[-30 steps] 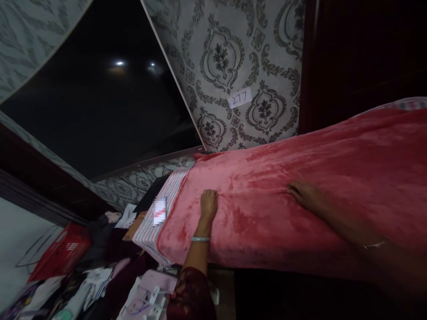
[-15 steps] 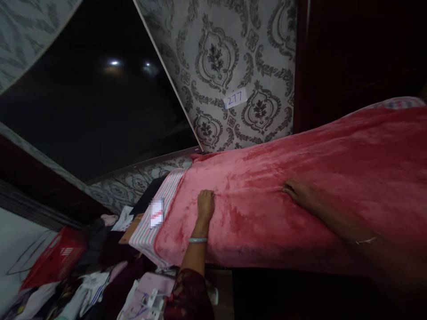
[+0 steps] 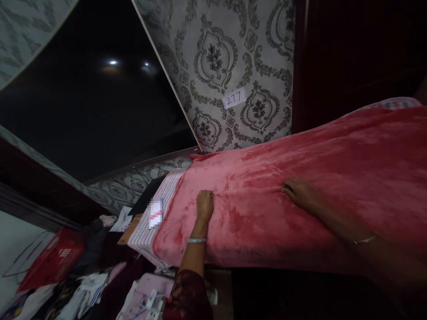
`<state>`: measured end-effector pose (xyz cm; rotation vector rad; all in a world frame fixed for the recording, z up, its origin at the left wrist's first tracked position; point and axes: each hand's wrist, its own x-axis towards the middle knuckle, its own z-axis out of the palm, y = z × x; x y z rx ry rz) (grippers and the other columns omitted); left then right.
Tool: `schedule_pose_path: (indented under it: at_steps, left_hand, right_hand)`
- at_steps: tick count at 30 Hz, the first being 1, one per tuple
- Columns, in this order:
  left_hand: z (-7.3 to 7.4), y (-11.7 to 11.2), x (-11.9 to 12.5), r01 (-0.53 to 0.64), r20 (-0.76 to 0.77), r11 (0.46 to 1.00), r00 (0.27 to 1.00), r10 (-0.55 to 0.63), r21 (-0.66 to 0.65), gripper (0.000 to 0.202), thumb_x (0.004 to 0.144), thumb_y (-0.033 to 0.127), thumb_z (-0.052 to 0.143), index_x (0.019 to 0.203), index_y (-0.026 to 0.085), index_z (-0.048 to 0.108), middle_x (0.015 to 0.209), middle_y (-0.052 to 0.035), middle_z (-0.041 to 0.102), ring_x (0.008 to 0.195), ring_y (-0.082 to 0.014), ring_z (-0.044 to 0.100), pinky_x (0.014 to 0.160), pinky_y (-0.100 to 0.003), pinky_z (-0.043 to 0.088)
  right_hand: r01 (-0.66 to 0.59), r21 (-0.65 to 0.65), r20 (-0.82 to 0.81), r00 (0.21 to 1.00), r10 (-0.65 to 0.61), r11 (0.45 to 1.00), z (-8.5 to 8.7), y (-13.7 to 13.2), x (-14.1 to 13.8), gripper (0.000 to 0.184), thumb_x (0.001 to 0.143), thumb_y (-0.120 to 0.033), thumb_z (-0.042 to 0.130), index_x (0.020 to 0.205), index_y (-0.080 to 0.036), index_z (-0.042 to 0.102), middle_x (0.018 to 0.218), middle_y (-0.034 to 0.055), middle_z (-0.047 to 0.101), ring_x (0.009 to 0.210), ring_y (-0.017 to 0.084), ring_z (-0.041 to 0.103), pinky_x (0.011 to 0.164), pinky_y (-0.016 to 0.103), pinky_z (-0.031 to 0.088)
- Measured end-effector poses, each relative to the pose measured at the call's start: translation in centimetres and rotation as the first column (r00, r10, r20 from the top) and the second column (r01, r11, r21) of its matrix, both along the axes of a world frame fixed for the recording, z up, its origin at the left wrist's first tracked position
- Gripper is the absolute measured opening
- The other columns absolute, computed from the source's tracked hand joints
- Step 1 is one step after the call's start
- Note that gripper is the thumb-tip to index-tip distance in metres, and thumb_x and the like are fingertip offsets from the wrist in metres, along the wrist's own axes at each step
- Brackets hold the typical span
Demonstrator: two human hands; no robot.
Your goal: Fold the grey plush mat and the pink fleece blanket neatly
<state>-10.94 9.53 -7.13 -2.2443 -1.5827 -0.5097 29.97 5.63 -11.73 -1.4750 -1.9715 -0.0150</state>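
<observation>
The left hand [image 3: 204, 205] and the right hand [image 3: 298, 192] are placed well apart on the red blanket [image 3: 247, 226]. The fingers of each are curled down, and a thin crease is drawn through the pile from one to the other; both hands are therefore judged to be closed on the fabric, although the fingertips are partly hidden.

The blanket is spread in front of the person, across the middle and right of the view. Its long axis is directed from the lower left to the upper right, roughly along the wall. Its left end is pointed toward the clothes; its right end is cut off by the frame. What it is supported by cannot be made out.

Compared with one second ago, the whole scene is shifted slightly leftward in view, which is attributed to a turn of the head. No change of hand position on the blanket is detected; the same two holding points and the same crease are maintained.

Behind the blanket, a dark television [image 3: 100, 102] is seen at the left, set against a patterned wall [image 3: 245, 26]. Assorted clothes [image 3: 91, 284] are heaped at the lower left. A striped cloth [image 3: 142, 238] is exposed beyond the blanket's left edge. A red bag [image 3: 53, 260] is located beside the clothes. A paper label [image 3: 234, 98] marked "277" is fixed to the wall.
</observation>
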Motion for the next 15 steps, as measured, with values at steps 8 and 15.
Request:
schedule_pose_path:
  at_steps: [8, 15]
  left_hand:
    - [0.08, -0.03, 0.06, -0.003, 0.008, 1.000, 1.000, 0.003, 0.005, 0.020, 0.097, 0.020, 0.048, 0.097, 0.020, 0.067, 0.095, -0.0101, 0.068, 0.094, -0.0244, 0.058, 0.082, -0.037, 0.043]
    - [0.09, -0.07, 0.07, -0.002, 0.003, 1.000, 1.000, 0.002, 0.009, 0.021, 0.098, 0.020, 0.047, 0.096, 0.018, 0.067, 0.095, -0.0106, 0.068, 0.094, -0.0243, 0.058, 0.082, -0.037, 0.043]
  right_hand:
    - [0.002, 0.023, -0.003, 1.000, -0.002, 1.000, 0.04, -0.17, -0.08, 0.023, 0.093, -0.034, 0.047, 0.076, -0.023, 0.060, 0.082, 0.0088, 0.067, 0.077, 0.023, 0.060, 0.070, 0.035, 0.045]
    - [-0.005, 0.043, -0.014, 1.000, 0.006, 0.999, -0.19, -0.07, -0.09, 0.024, 0.093, -0.035, 0.047, 0.077, -0.022, 0.059, 0.081, 0.0092, 0.066, 0.077, 0.023, 0.058, 0.071, 0.036, 0.046]
